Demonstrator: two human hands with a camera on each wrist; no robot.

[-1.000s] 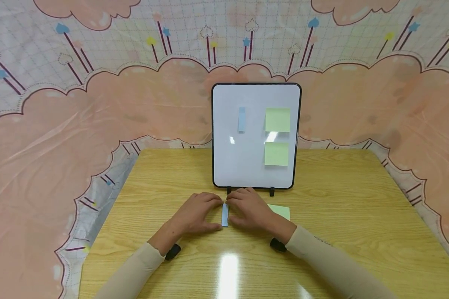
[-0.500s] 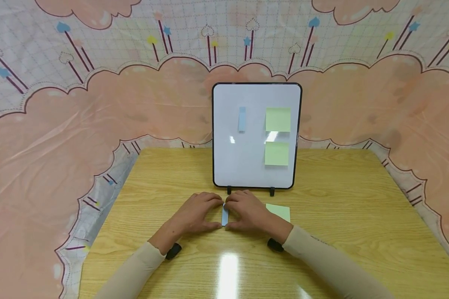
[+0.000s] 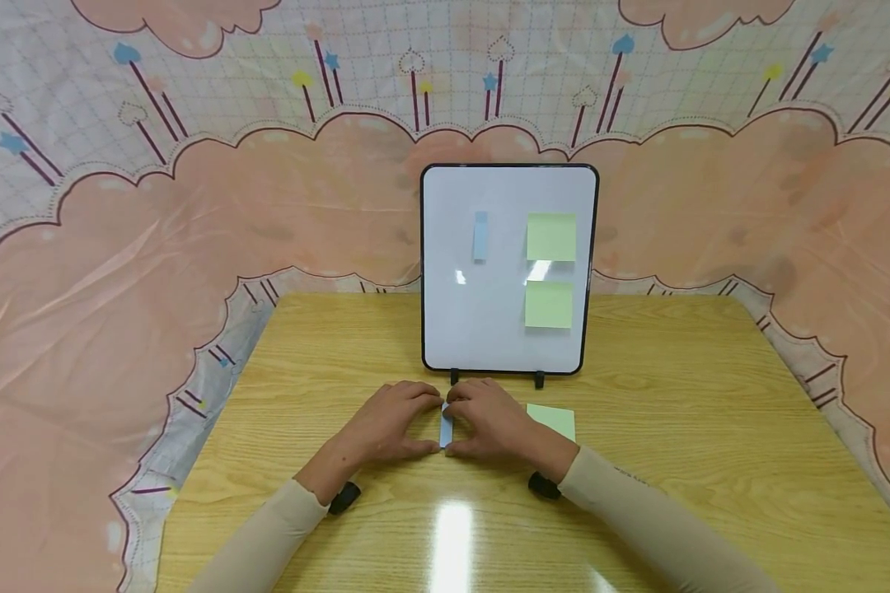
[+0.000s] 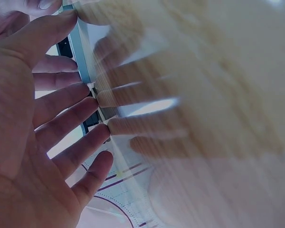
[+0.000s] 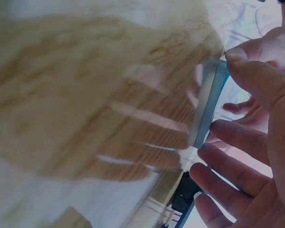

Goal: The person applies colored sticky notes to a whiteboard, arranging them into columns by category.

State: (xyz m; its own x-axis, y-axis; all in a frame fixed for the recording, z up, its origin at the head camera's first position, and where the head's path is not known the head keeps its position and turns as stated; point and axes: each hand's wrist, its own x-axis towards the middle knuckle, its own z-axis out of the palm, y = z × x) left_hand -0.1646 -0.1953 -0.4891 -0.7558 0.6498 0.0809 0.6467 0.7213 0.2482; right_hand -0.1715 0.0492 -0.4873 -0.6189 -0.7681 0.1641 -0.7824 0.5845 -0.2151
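Observation:
A narrow pad of blue sticky notes (image 3: pixel 447 432) lies on the table between the two hands. My left hand (image 3: pixel 393 424) holds it from the left, with the thumb at the near end and the fingertips at the far end. From the other side, my right hand (image 3: pixel 489 420) has its thumb at the near end too, and its fingers curl over the far part. In the right wrist view the blue pad (image 5: pixel 209 104) spans from the thumb toward the index and middle fingertips. Only its edge shows in the left wrist view, where the pad (image 4: pixel 81 52) runs alongside the thumb.
Behind the hands, a whiteboard (image 3: pixel 482 346) stands on small black feet. On it are a blue strip note (image 3: pixel 480 237), an upper green note (image 3: pixel 551 237) and a lower green note (image 3: pixel 548 305). A green note pad (image 3: pixel 552 421) lies by the right wrist, partly hidden.
The right hand has shifted slightly toward the near side and left. Its thumb went from the pad's side to the near end, and its fingers now cover more of the far part. Left hand still.

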